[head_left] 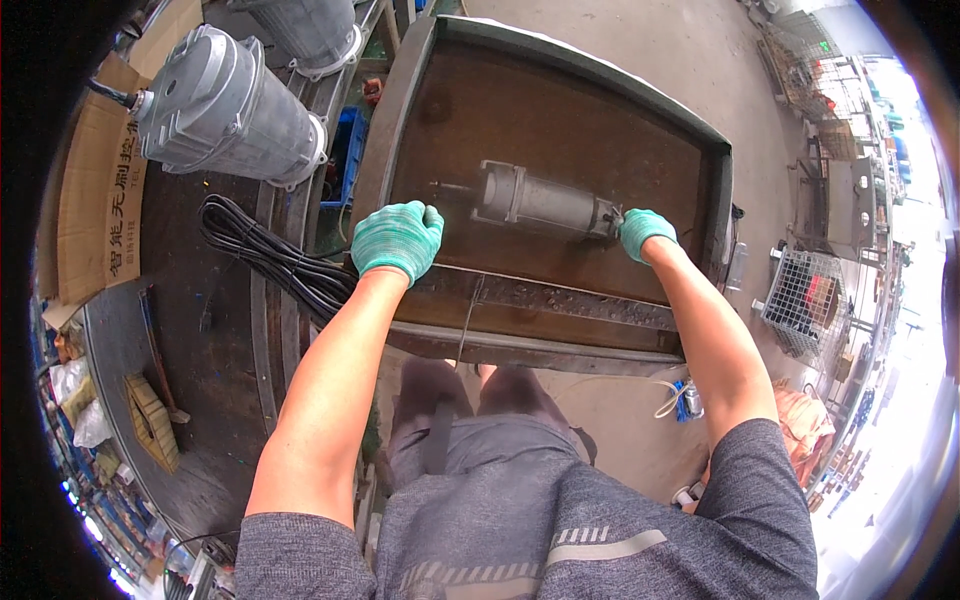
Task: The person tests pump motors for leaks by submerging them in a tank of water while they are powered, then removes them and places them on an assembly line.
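Note:
A grey cylindrical motor housing [548,203] lies on its side in a wide metal tank [728,190] of brown water. A thin shaft or cable end points left from it. My right hand [645,233], in a green knitted glove, is closed on the fitting at the housing's right end. My left hand [398,240], gloved the same way, makes a fist over the tank's near left edge. What its fingers hold, if anything, is hidden. Just left of that fist, a bundled black cable [275,255] hangs over the bench edge.
Two larger grey motor housings [225,110] stand on the bench at the left, near a cardboard sheet [105,190]. A blue crate [345,150] sits between bench and tank. A perforated bar [575,300] crosses the tank's near side. Wire baskets [805,300] stand on the right.

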Motion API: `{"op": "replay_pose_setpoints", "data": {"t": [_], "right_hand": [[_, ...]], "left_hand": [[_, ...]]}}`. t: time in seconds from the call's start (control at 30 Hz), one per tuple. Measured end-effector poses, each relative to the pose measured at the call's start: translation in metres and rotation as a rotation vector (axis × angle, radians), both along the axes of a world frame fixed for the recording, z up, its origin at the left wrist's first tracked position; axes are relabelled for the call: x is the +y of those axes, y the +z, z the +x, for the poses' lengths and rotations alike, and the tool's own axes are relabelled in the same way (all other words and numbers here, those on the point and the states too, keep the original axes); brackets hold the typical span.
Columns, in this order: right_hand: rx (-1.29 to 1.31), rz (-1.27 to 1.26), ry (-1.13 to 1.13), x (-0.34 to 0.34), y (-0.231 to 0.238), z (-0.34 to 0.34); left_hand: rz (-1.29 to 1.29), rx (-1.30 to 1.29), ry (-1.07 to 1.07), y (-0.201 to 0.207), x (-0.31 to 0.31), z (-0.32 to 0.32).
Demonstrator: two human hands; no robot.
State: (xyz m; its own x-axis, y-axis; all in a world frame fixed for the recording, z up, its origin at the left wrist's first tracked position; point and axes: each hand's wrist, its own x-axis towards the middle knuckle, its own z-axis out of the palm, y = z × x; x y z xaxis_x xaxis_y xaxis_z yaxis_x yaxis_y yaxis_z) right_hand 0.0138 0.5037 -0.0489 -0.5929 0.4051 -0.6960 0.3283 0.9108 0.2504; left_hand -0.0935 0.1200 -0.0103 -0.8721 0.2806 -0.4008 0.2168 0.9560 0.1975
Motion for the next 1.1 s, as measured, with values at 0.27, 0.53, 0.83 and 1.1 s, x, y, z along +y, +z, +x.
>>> {"op": "replay_pose_setpoints", "data": {"t": [0.27,0.53,0.83,1.1], "right_hand": [[0.011,-0.009,0.003,-0.001,0.000,-0.001],[0.010,0.004,0.013,0.000,-0.004,0.000],[-0.005,0.017,0.075,-0.001,-0.002,0.001],[-0.043,0.014,0.112,-0.001,0.001,0.000]], "left_hand": [[0.008,0.012,-0.010,-0.003,-0.001,0.000],[0.009,0.027,-0.011,-0.004,-0.002,0.000],[0.010,0.024,-0.019,-0.004,-0.001,0.001],[0.033,0.072,-0.010,-0.011,-0.002,0.002]]}}
